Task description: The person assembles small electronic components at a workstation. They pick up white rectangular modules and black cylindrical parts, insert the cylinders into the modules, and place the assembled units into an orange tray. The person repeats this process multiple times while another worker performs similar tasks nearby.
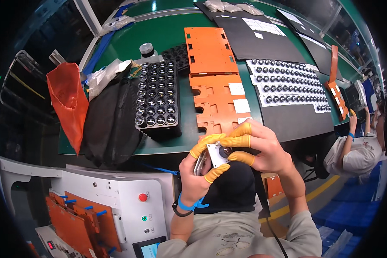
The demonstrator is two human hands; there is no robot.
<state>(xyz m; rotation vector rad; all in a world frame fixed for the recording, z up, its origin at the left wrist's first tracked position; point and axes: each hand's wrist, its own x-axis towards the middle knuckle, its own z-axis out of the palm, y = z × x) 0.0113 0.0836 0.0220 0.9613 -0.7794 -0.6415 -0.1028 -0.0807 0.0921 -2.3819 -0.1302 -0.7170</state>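
Note:
Between my hands, above my lap, is a small white square plate (216, 155) with a dark round lens-like part (224, 152) on its face. My left hand (198, 170), in yellow finger cots, grips the plate by its edges; another thin plate-like piece (199, 164) shows in that palm, partly hidden. The yellow-cotted fingers of my right hand (262, 148) close around the dark round part from the right. Just beyond my hands lies an orange fixture plate (215, 101) with cutouts and white square plates (241, 105) along its right side.
A black tray (158, 96) of round lens parts stands left on the green table. White plates with rows of black parts (284, 81) lie right, on dark sheets. An orange bag (66, 99) hangs at the left edge. A grey machine (129, 206) stands lower left; another person (357, 150) sits right.

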